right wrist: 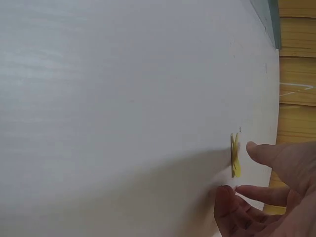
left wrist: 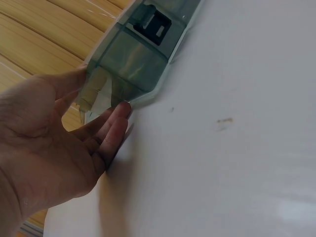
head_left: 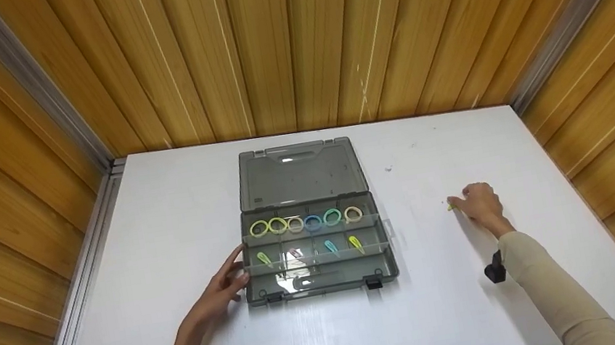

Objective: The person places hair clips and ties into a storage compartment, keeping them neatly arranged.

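Note:
A grey see-through storage box [head_left: 319,277] lies with its lid [head_left: 302,176] tipped back on the white table. My left hand [head_left: 218,293] holds the box by its left side near the front corner, fingers against the wall. Several ring-shaped hair ties [head_left: 332,216] fill the back row of compartments. Snap hair clips in green [head_left: 264,259], pink [head_left: 295,254], blue [head_left: 331,248] and yellow [head_left: 356,244] lie in the row in front. Far to the right, my right hand [head_left: 480,206] reaches low over the table, thumb and fingers parted around a yellow hair clip [right wrist: 235,157].
The white table [head_left: 166,221] meets wood-patterned walls [head_left: 268,48] at the back and sides. The front strip of the box holds no clips or ties. Two black latches [head_left: 374,281] jut from its front edge. Small dark marks [head_left: 388,169] dot the tabletop.

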The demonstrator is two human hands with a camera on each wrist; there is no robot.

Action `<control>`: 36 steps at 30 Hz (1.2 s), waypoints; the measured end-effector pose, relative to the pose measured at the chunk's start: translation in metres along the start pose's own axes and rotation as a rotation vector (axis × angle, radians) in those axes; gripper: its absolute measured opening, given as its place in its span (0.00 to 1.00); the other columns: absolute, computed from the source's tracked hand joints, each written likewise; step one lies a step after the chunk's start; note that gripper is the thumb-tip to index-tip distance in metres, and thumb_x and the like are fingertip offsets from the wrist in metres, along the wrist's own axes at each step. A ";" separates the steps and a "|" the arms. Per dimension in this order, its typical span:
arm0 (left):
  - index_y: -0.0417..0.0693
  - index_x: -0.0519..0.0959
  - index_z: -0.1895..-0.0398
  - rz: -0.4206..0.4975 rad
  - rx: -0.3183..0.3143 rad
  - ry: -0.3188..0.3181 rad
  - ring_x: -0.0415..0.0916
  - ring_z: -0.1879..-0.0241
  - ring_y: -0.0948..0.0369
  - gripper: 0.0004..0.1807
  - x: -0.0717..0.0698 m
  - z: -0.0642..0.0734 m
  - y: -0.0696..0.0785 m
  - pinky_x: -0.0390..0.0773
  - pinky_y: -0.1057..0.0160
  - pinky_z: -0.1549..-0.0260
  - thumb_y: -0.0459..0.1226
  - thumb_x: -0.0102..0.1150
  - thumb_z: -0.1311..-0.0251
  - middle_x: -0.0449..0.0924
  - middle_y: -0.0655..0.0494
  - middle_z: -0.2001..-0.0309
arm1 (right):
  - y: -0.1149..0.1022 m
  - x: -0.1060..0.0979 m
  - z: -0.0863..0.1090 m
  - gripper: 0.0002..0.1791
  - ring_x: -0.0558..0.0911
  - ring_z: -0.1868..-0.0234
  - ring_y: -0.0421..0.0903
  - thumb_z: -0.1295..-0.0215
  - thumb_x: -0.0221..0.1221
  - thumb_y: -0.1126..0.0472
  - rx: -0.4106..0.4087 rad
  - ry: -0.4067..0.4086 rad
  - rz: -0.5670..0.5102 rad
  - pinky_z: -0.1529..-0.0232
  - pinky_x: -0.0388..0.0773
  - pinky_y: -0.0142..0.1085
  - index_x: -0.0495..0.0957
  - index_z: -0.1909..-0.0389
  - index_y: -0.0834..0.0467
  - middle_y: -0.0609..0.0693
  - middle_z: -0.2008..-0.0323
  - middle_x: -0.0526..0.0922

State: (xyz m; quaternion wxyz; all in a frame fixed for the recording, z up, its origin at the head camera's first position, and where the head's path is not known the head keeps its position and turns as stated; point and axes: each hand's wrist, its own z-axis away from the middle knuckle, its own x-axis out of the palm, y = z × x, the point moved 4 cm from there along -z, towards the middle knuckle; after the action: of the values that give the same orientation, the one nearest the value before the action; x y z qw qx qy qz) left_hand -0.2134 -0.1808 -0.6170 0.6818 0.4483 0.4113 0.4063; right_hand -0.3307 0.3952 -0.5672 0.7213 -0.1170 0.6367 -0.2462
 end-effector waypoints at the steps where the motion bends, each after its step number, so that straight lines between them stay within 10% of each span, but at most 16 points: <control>1: 0.58 0.49 0.17 0.000 0.001 0.001 0.74 0.44 0.51 0.37 -0.001 0.000 0.000 0.77 0.59 0.55 0.43 0.52 0.23 0.60 0.33 0.25 | 0.001 0.002 0.000 0.32 0.77 0.75 0.45 0.29 0.61 0.53 0.006 -0.008 -0.008 0.74 0.72 0.34 0.73 0.41 0.79 0.70 0.56 0.82; 23: 0.53 0.47 0.16 -0.008 0.061 -0.035 0.73 0.43 0.46 0.37 -0.002 0.002 -0.001 0.74 0.59 0.56 0.41 0.50 0.22 0.58 0.29 0.26 | -0.005 0.012 0.008 0.17 0.83 0.51 0.65 0.33 0.62 0.68 -0.109 0.055 -0.045 0.53 0.80 0.50 0.80 0.48 0.74 0.72 0.51 0.82; 36: 0.51 0.46 0.16 -0.024 0.079 -0.045 0.74 0.43 0.45 0.38 -0.003 0.002 0.002 0.76 0.58 0.56 0.42 0.50 0.22 0.59 0.28 0.26 | -0.003 0.011 0.014 0.11 0.86 0.57 0.60 0.34 0.62 0.69 -0.170 0.067 -0.022 0.64 0.78 0.41 0.86 0.53 0.67 0.66 0.55 0.87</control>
State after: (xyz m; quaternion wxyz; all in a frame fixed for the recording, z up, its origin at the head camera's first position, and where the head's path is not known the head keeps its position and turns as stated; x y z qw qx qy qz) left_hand -0.2126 -0.1834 -0.6142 0.6775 0.4790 0.4169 0.3712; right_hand -0.3170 0.3849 -0.5725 0.6844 -0.1767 0.6776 -0.2030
